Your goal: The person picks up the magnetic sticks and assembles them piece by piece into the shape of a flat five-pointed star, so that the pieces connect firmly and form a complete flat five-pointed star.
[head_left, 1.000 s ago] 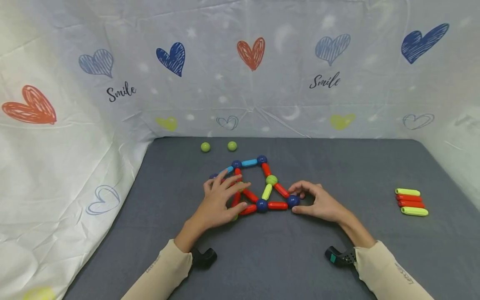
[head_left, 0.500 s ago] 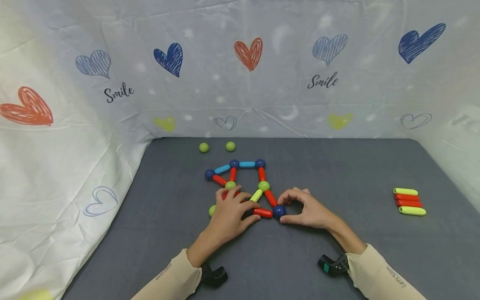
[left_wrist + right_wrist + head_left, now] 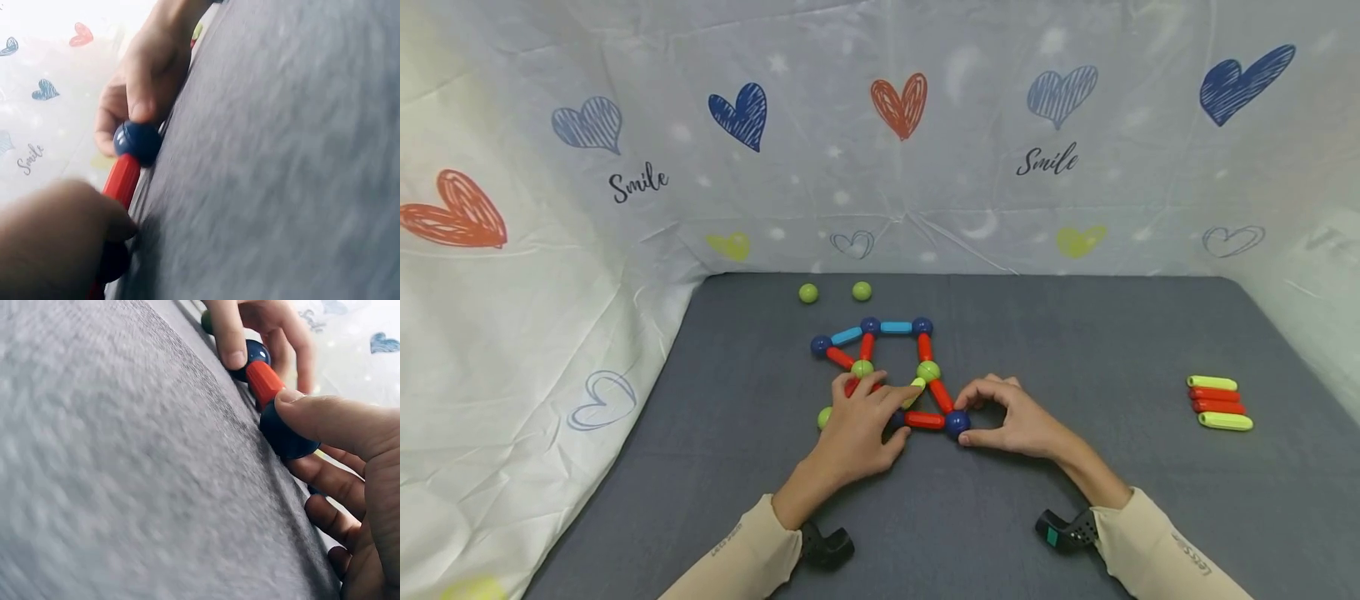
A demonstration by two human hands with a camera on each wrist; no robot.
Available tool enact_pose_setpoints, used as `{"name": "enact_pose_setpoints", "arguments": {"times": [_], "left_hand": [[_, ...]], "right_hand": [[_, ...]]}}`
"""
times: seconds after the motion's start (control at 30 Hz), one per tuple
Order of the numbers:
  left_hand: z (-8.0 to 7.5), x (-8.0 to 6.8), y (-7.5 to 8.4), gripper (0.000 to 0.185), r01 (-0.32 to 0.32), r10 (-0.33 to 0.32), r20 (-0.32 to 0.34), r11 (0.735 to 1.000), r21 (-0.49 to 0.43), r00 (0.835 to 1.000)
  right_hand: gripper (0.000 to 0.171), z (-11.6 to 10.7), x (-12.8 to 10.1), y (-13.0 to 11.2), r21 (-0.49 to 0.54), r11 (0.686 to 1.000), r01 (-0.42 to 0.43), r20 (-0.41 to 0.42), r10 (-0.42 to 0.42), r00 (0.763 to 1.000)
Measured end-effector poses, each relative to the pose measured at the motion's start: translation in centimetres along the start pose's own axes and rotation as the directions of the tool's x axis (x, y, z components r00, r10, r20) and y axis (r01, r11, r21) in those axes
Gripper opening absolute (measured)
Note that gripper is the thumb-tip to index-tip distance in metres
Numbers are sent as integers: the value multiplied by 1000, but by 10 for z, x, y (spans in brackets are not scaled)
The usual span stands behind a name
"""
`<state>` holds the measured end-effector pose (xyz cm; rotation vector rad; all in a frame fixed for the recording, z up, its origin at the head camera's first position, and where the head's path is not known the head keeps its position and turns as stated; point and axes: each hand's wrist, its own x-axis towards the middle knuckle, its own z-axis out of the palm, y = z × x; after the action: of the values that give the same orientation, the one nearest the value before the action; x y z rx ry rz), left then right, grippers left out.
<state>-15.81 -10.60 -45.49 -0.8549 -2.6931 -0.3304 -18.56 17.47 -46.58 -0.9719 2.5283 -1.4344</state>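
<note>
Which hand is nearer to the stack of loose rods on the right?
Right. The right hand lies between the structure and the loose rods; the left hand is farther off, beyond the right one.

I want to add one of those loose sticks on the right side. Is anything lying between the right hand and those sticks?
Nothing visible. The right hand pinches the blue ball; only bare grey mat lies between it and the loose sticks.

The scene is evenly, softly lit. Faint shadows are cast under the hands on the grey felt mat (image 3: 1075,350). Both wrist views are blurred.
</note>
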Motion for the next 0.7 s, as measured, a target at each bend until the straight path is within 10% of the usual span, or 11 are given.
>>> {"name": "enact_pose_setpoints", "arguments": {"times": [0.3,0.7], "left_hand": [[-10,0,-11,63,25,-18,127,998,-52,992],[0,-3,-24,61,30,-33,-15,984,-174,999]], "right_hand": [[24,8,-1,-5,43,998,47,61,-50,997],[21,11,0,-9,89,989,116,117,-126,985]]}}
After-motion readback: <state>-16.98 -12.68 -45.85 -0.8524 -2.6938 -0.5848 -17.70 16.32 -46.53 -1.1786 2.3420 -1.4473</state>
